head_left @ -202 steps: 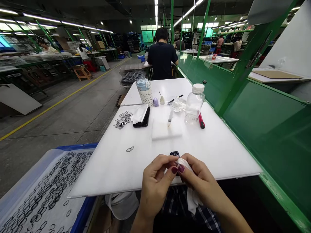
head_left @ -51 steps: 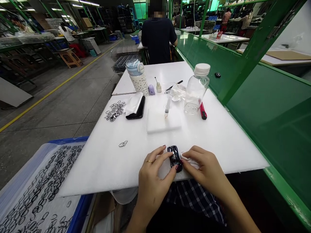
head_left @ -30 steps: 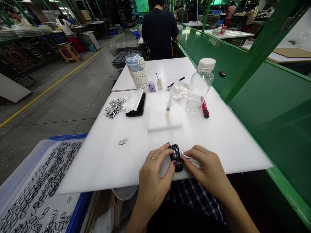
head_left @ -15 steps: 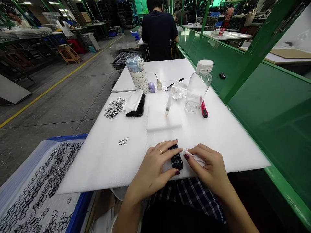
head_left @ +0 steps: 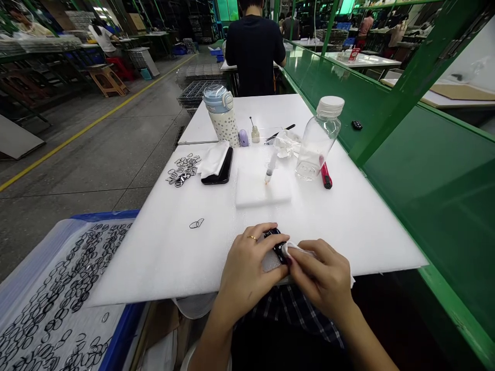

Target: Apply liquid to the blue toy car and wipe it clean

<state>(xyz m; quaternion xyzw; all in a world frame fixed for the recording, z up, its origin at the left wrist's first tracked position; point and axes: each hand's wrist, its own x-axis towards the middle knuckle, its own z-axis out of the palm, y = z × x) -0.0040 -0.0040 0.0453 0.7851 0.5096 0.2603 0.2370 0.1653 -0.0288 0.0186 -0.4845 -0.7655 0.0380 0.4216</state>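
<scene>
My left hand (head_left: 247, 265) lies over a small glossy black part (head_left: 277, 242) near the front edge of the white foam board (head_left: 348, 216), fingers curled round it and pinning it down. My right hand (head_left: 323, 275) is closed on a white cloth (head_left: 297, 251) and presses it against the right side of the black part. Most of the part is hidden under my fingers.
Further back lie a white foam pad (head_left: 263, 189) with a syringe (head_left: 269, 170), a clear bottle (head_left: 319, 141), a red cutter (head_left: 325, 176), a phone under a cloth (head_left: 218, 166), a spotted flask (head_left: 223, 114) and loose black rings (head_left: 181, 170). A blue tray of rings (head_left: 50, 293) sits left. A person (head_left: 254, 49) works ahead.
My right hand has moved left and brought the cloth onto the black part. My left hand has curled tighter over it. Earlier both hands held the part up off the board.
</scene>
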